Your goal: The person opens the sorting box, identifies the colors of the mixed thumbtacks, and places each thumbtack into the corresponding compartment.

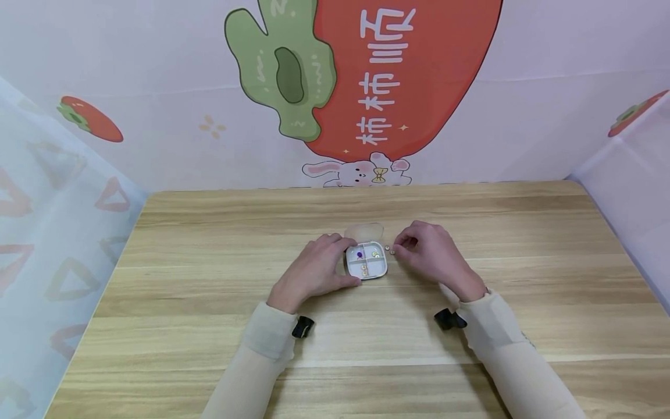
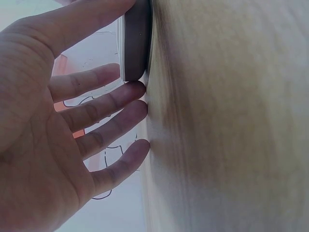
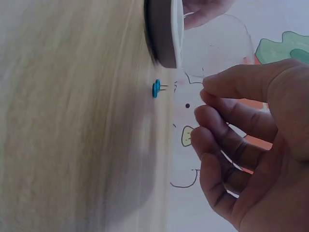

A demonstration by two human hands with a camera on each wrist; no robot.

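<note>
A small white pill box (image 1: 369, 276) with four compartments lies on the wooden table, its clear lid (image 1: 364, 233) folded back. My left hand (image 1: 317, 266) holds the box from its left side, thumb at the near edge and fingers at the far one. Little purple and yellowish pieces (image 1: 359, 255) lie in several compartments. Just right of the box, two thumbtacks (image 3: 156, 88) stand pins up on the table; they look blue in the right wrist view. My right hand (image 1: 430, 251) hovers beside them with bent fingers. Its thumb and index tips nearly meet, and nothing shows between them.
The wooden table (image 1: 209, 291) extends around the box on all sides. Behind it hangs a printed cloth (image 1: 167, 134) with a big red fruit and a rabbit. More pale cloth (image 1: 635, 192) closes off the sides.
</note>
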